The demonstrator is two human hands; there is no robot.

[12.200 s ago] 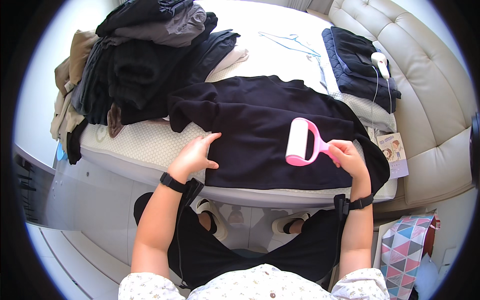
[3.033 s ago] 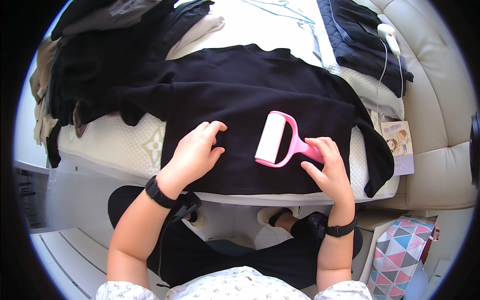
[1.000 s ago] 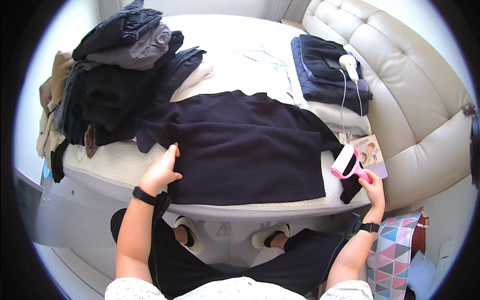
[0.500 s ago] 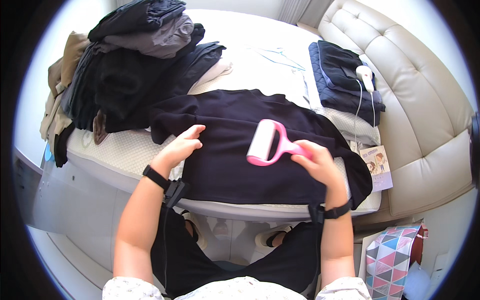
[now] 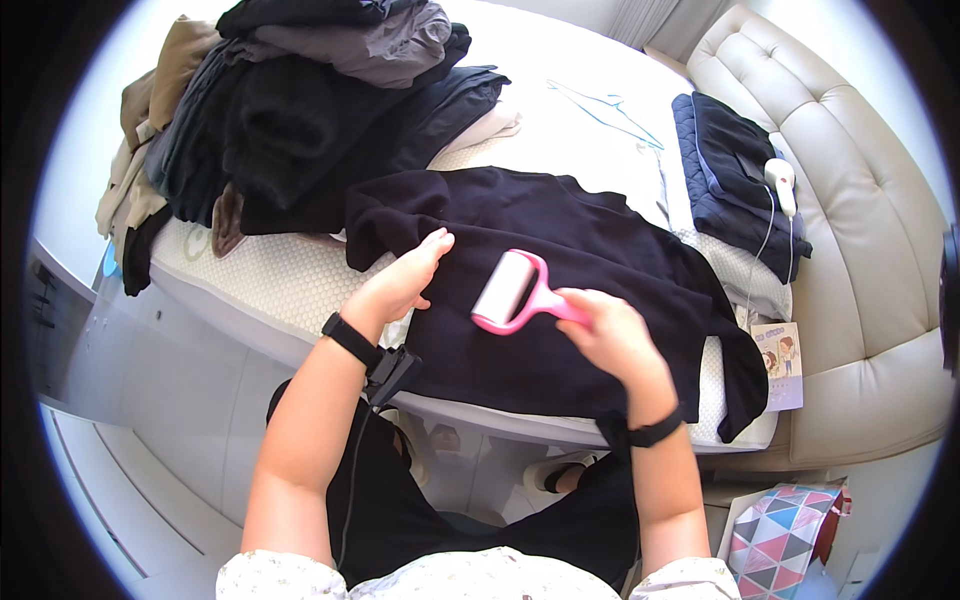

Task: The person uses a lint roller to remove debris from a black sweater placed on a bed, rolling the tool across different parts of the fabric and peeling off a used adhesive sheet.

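A black long-sleeved top (image 5: pixel 585 225) is spread flat across the near side of the bed. My right hand (image 5: pixel 612 338) is closed round the pink handle of a lint roller (image 5: pixel 504 289), whose white roll lies over the middle of the top. Whether the roll touches the cloth is hard to tell. By the left part of the top is my left hand (image 5: pixel 403 280), holding nothing, its fingers stretched out and pointing away from me. Its fingertips are at the fabric, thumb apart.
A high pile of dark clothes (image 5: pixel 290 120) stands at the far left. Folded dark garments (image 5: pixel 735 185) lie at the right with a white corded device (image 5: pixel 781 185) on top. Near the padded headboard (image 5: pixel 860 290) is a booklet (image 5: pixel 783 368). A blue hanger (image 5: pixel 605 108) lies farther back.
The whole view has shifted, with the bed now farther right. Over the top, the lint roller in my right hand has moved left. My left hand stays by the left side, fingers stretched.
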